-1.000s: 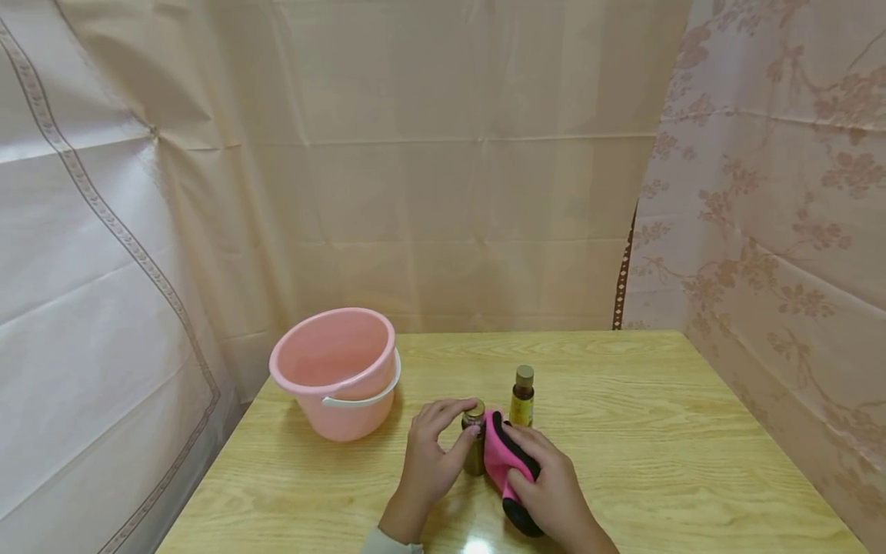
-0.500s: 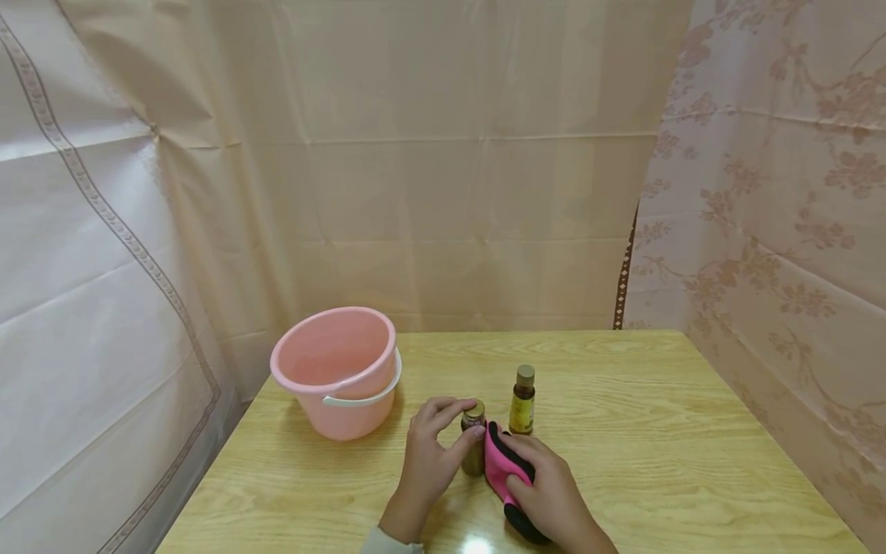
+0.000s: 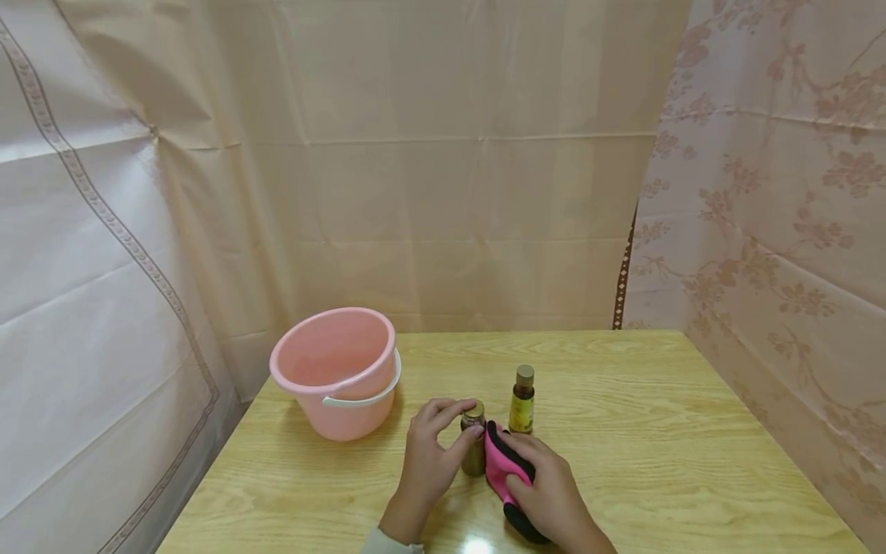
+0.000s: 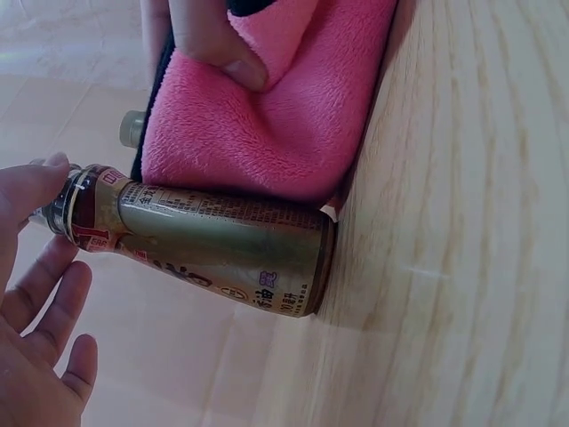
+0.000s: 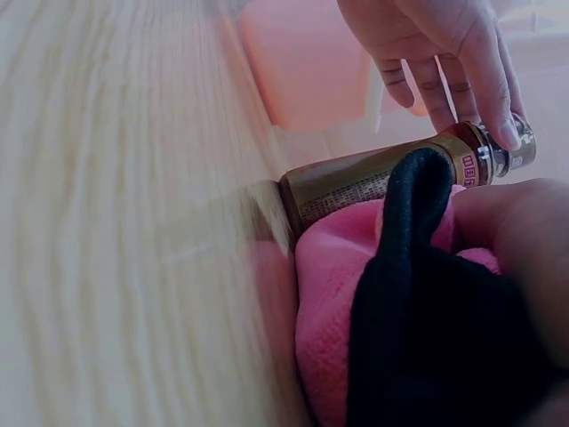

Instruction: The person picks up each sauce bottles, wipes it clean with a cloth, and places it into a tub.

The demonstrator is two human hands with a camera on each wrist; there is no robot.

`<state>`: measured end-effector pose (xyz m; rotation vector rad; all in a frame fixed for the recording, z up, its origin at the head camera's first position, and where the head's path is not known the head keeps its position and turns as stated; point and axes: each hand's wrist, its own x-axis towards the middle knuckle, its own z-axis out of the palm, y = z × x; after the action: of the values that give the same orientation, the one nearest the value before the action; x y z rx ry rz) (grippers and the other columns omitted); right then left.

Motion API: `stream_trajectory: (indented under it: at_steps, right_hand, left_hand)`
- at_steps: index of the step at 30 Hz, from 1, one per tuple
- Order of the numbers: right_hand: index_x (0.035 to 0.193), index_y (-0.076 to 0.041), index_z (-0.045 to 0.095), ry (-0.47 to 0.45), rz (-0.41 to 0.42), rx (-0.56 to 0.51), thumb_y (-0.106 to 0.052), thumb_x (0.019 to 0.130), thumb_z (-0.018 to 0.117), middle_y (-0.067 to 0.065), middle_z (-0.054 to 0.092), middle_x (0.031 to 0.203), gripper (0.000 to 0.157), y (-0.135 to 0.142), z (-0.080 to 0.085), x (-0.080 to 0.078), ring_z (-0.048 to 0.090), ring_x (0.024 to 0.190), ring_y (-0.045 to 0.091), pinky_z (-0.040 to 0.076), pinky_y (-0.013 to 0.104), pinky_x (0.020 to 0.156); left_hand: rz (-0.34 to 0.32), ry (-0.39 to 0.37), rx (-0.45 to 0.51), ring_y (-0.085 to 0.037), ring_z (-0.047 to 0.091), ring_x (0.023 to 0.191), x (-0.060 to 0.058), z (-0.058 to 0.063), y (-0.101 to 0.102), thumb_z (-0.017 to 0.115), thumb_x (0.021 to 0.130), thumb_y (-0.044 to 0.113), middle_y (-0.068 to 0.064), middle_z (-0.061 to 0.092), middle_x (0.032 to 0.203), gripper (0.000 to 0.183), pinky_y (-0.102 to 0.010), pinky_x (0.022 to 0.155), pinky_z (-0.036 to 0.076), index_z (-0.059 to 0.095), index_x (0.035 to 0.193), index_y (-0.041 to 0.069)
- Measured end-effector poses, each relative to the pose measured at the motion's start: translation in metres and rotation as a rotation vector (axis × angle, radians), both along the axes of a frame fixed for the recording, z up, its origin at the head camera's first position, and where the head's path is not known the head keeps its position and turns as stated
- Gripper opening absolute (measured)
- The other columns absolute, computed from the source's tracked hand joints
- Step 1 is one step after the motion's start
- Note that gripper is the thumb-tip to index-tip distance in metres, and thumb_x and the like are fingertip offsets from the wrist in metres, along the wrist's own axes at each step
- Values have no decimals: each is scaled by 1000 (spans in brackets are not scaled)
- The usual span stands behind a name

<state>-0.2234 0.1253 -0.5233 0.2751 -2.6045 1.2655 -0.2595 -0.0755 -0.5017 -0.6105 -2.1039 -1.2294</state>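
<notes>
A golden-brown labelled glass bottle [image 4: 222, 245] with a gold cap stands upright on the table. My left hand [image 3: 431, 455] pinches it at the neck and cap between thumb and forefinger; the other fingers spread free behind in the left wrist view. Bunched in my right hand [image 3: 556, 490] is a pink plush cloth [image 4: 267, 133] with black edging. It presses against the bottle's right side, its lower edge near the tabletop. Just behind the cloth stands a second dark bottle [image 3: 522, 405] with a yellow label, which neither hand holds.
On the left part of the wooden table [image 3: 657, 446] stands a pink bucket [image 3: 346, 419] with a white handle. Beige cloth [image 3: 443, 192] hangs behind the table, and patterned curtains hang on both sides.
My right hand has drawn the cloth slightly down along the bottle and toward me, baring more of the rear bottle's label. My left hand and the held bottle look still.
</notes>
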Motion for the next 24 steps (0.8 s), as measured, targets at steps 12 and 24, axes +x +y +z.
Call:
stream_trajectory:
  at_steps: [12,24]
  right_hand:
    - [136,-40,66,155,13,-105,2,79,80,-12,64,137,73,0,1,1,63,124,14,56,34,96]
    - [139,-34,65,281,47,-201,13,76,75,-7,61,143,79,1,5,4,61,129,21,50,16,97]
  left_hand:
    - [-9,17,-6,-14,66,110,1,1,-2,82,90,26,9,71,116,35,-44,95,48,75,125,25]
    - [-29,25,-19,-14,67,112,0,3,-2,80,91,24,10,72,119,33,-48,95,46,75,124,27]
